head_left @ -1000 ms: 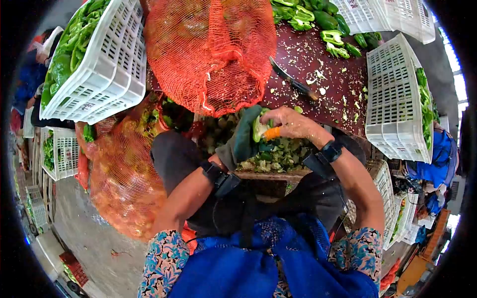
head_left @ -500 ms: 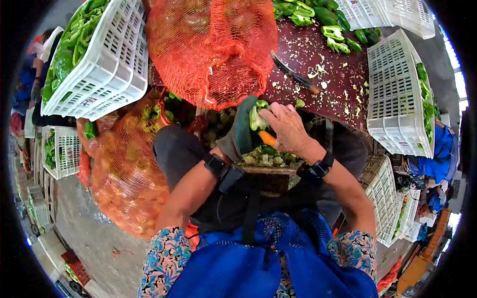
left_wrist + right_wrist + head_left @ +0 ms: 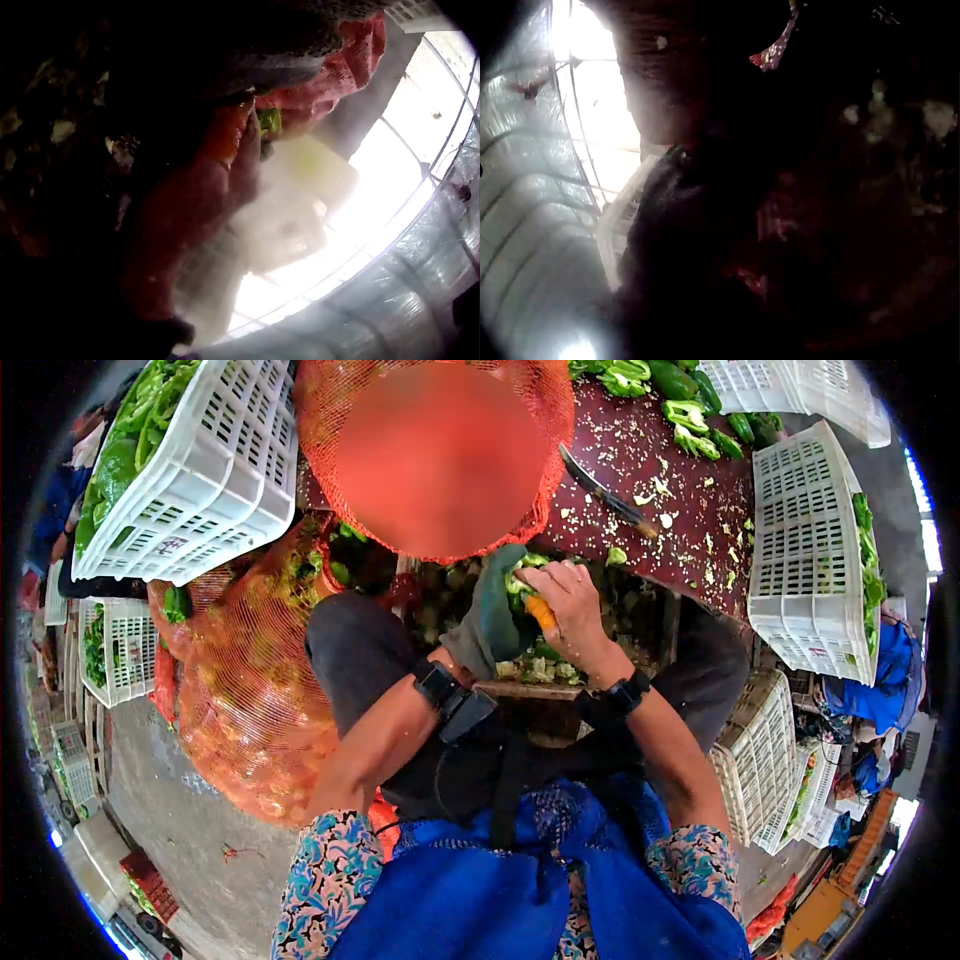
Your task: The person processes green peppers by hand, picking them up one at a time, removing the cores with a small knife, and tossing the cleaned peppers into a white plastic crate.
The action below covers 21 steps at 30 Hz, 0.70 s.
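Upper left of the frame, we see a white slatted plastic crate [image 3: 225,470] heaped with green peppers [image 3: 118,465]. Below it bulges an orange-red mesh sack [image 3: 255,720], and a bright red mesh sack [image 3: 435,470], partly blurred, fills the top centre.

At frame centre, the left hand [image 3: 490,622], in a dark green-grey glove, grips a cut green pepper [image 3: 516,584]. The bare right hand [image 3: 574,608], just right of it, pinches that pepper with curled fingers. An orange piece [image 3: 541,612] shows at its thumb side; we cannot tell whether worn or held.

Upper right, a dark curved knife [image 3: 610,495] lies on a seed-strewn dark red tabletop [image 3: 700,550], left of another white slatted crate [image 3: 803,555].
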Each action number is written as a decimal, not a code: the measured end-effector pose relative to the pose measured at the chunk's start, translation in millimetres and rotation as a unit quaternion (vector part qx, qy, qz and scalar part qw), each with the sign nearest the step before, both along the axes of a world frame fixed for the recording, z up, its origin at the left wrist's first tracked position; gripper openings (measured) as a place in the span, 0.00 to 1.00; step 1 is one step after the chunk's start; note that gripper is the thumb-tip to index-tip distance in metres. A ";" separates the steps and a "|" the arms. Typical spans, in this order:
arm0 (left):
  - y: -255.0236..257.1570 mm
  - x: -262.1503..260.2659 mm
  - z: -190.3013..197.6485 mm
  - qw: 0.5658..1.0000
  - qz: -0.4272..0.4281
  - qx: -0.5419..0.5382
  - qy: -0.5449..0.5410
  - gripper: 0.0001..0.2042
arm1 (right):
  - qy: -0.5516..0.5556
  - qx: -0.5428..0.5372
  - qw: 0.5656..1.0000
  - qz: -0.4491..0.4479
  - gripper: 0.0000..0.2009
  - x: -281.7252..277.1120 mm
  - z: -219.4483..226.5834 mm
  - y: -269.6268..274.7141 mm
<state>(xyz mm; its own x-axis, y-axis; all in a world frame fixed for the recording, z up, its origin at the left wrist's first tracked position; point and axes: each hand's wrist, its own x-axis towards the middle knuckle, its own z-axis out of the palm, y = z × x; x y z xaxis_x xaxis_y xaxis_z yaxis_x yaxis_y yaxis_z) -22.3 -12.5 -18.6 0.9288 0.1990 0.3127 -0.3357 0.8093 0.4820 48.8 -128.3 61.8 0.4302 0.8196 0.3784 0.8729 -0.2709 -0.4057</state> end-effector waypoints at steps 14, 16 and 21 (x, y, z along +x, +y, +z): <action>3.9 -2.1 26.7 0.967 0.000 -0.141 0.211 0.12 | 0.116 0.120 0.982 -0.084 0.22 -13.8 -38.2 11.7; 4.0 3.6 18.5 0.964 -0.016 -0.143 0.223 0.10 | 0.106 0.117 0.981 -0.111 0.16 -16.1 -36.3 14.9; -6.1 -0.8 26.4 0.944 -0.015 -0.159 0.288 0.14 | 0.109 0.143 0.978 -0.101 0.15 -6.3 -34.5 15.0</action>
<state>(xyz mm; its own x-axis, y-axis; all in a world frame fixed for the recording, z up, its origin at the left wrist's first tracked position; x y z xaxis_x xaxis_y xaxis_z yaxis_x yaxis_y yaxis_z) -23.0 -18.7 7.8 0.9332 0.1681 -0.3176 -0.0660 0.9490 0.3084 42.5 -113.2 27.3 0.6682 0.5837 0.4613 0.6976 -0.2761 -0.6612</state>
